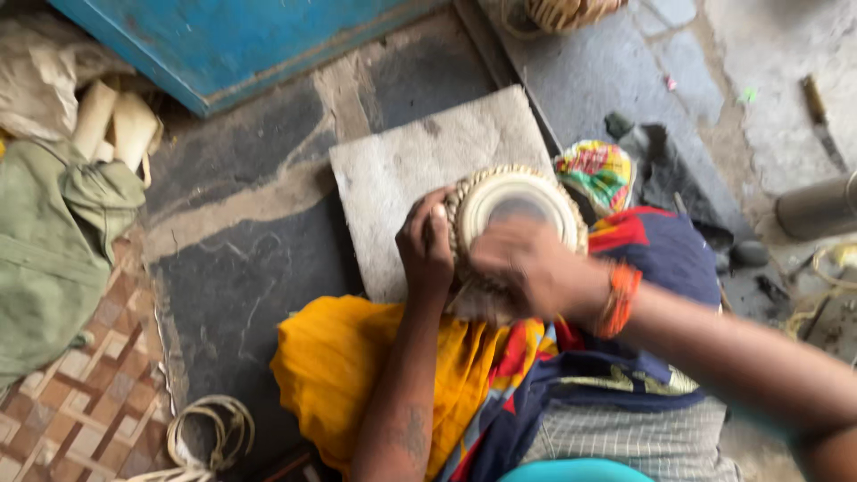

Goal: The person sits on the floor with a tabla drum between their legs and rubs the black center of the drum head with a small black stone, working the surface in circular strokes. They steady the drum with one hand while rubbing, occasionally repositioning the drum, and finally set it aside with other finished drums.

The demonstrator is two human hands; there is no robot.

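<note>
A small round hand drum with a pale skin head and braided lacing (pixel 516 210) sits in the person's lap on bright yellow and blue cloth (pixel 357 357), beside a grey stone slab (pixel 402 161). The left hand (pixel 427 241) clenches its rim; the right hand (pixel 527 268), blurred, grasps its side. It looks rigid and fairly heavy, the skin delicate; the laced body seems safest to hold.

A flat grey stone slab (pixel 406 170) lies on the dark floor (pixel 241 277). A blue board (pixel 241 40) stands at the floor's far edge. A green bag (pixel 54 241) and pale rolls (pixel 112 125) sit at the left edge. A coil of rope (pixel 210 433) lies near the front left corner, beside brown patterned tiles (pixel 80 411). A bright bundle of cloth (pixel 600 171) lies just right of the slab. A metal tube (pixel 817 205) lies at the right edge.
</note>
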